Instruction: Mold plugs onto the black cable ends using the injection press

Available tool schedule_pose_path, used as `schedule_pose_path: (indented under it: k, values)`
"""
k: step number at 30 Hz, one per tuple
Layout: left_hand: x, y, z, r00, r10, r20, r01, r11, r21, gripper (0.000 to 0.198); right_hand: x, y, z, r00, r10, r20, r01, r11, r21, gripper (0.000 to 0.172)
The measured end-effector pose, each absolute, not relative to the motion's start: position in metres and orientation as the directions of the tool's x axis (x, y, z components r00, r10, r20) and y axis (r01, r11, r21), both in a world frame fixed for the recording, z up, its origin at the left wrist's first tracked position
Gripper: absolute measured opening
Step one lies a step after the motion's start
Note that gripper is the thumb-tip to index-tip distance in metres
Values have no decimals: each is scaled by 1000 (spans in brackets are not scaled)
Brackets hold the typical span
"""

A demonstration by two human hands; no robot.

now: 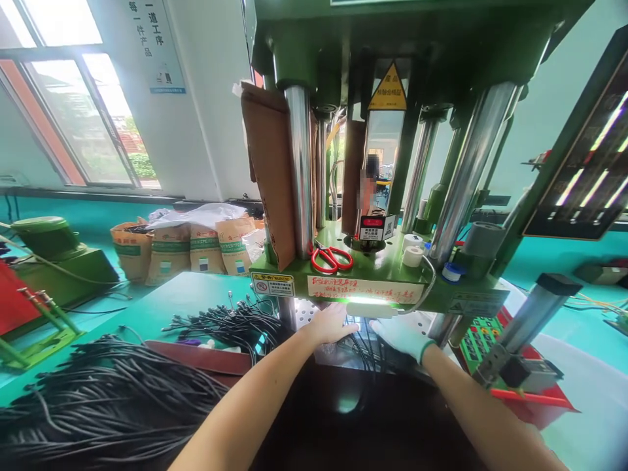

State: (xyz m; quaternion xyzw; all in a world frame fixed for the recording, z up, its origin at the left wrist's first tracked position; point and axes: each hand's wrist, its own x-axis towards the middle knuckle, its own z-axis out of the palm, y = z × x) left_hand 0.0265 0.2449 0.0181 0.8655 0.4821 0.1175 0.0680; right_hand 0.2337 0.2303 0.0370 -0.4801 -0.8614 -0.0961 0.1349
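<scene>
Under the front edge of a green press (pixel 422 275), both my hands are at a metal work surface with holes. My bare left hand (pixel 330 326) has its thumb stretched toward several thin black cables (pixel 366 350); its other fingers reach up under the ledge and are partly hidden. From the other side comes my right hand (pixel 400 335) in a white glove, flat with fingers extended, its tips beside the same cables. The cables hang toward me over a dark front surface. A lit white lamp (pixel 371 309) sits just above the hands.
Red-handled scissors (pixel 332 259) and white tape rolls (pixel 413 255) lie on the press ledge. Bundles of black cables (pixel 118 399) cover the left table. A red bin (pixel 534 402) and a metal post (pixel 530 320) stand right. Brown sacks (pixel 171 252) are behind.
</scene>
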Motion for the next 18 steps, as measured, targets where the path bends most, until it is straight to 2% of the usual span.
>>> schedule_pose_path:
  k: [9,18]
  values:
    - [32,254,7,442,889,119,833,-456,312,54,237,243,17,-440,855,275,884,466,-37,29]
    - [39,249,20,379,913,151,844,-408,348,47,234,249,20,-391,874,287,892,437,-116,25]
